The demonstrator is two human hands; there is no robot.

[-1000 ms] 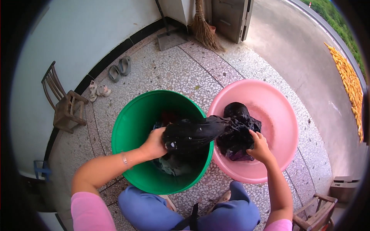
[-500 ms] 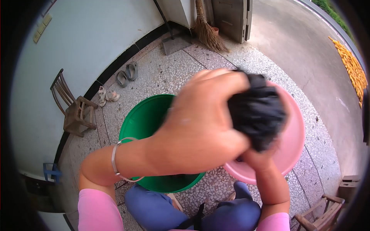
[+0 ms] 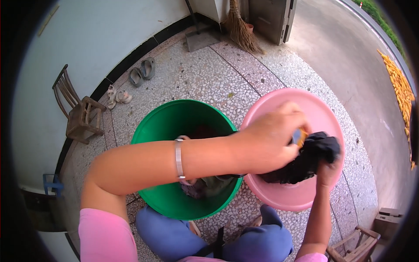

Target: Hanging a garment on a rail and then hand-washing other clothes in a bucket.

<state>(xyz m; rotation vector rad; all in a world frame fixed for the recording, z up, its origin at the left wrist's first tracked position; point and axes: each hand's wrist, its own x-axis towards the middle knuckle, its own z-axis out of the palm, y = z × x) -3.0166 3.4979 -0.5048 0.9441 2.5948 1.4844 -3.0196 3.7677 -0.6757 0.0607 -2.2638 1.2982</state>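
Both hands are gripping the black cloth (image 3: 305,159) over the pink basin (image 3: 279,109): left hand (image 3: 270,139) fisted tight, right hand (image 3: 329,168) clamped underneath. I'd say keep twisting it low so drips aren't splashing outside.

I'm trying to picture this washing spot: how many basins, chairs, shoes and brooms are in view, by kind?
Basins: 2, a green basin and a pink basin
Wooden chairs: 2, one by the wall, one at the lower right
Sandals and shoes: 4, a grey pair and a light pair
Brooms: 1
Total: 9
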